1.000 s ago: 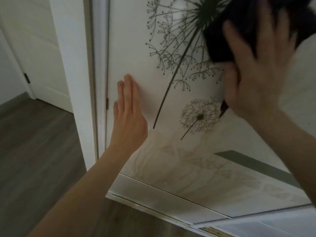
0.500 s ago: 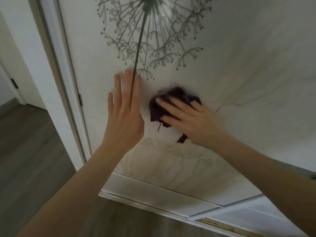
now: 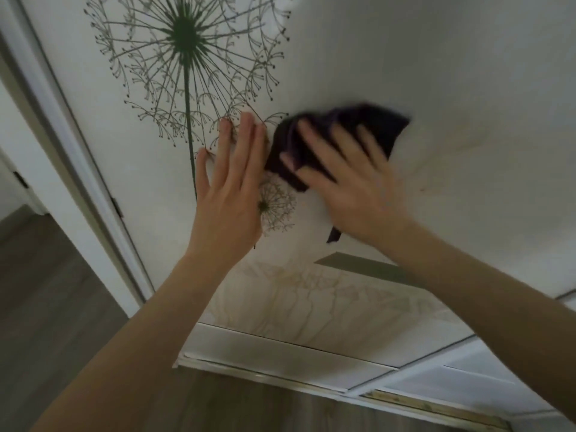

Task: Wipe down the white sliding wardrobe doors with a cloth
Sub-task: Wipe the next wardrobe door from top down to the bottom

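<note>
Since half a second ago, the right hand (image 3: pixel 358 188) has swept its crumpled dark purple cloth (image 3: pixel 383 123) up and to the right, uncovering a small printed dandelion (image 3: pixel 277 207) on the white sliding wardrobe door (image 3: pixel 467 73). Its blurred fingers are spread wide and flat, pressing the cloth to the panel rather than gripping it. The left hand (image 3: pixel 230 194) lies flat on the door just beside the cloth, fingers straight, probably steadying the sliding panel against the wiping pressure.
</note>
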